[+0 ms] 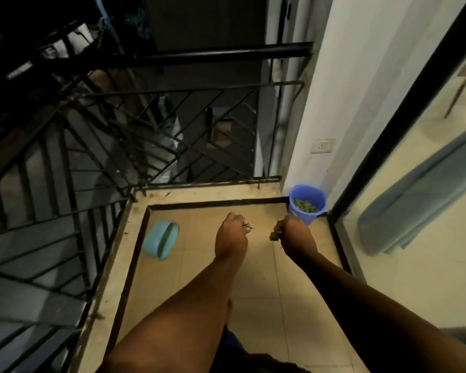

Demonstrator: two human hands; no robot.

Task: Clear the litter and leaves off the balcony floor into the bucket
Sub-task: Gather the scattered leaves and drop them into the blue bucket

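Nearest the camera are the two bare forearms, reaching forward and down over the tan tiled balcony floor. At their ends, both hands are closed into loose fists. The left hand has its fingers curled round a few thin dark stems or twigs, a sprig of which pokes out past the knuckles. The right hand grips a small clump of green leaves that hangs from the thumb side of the fist. The picture is soft with motion, so exactly how much either hand holds is hard to tell.

The blue bucket stands upright in the far right corner of the floor, where the white wall meets the dark frame of the sliding glass door. Its mouth is open to the camera and a layer of green leaves already lies in it. From the hands it lies ahead and to the right; the right hand is plainly the nearer, just beside the bucket's rim, while the left is farther off and would have to cross toward the right to reach it. I judge the next move to be a short carry over the rim and a release, right hand first.

A pale blue oblong container lies near the left edge of the floor, close to the black railing.
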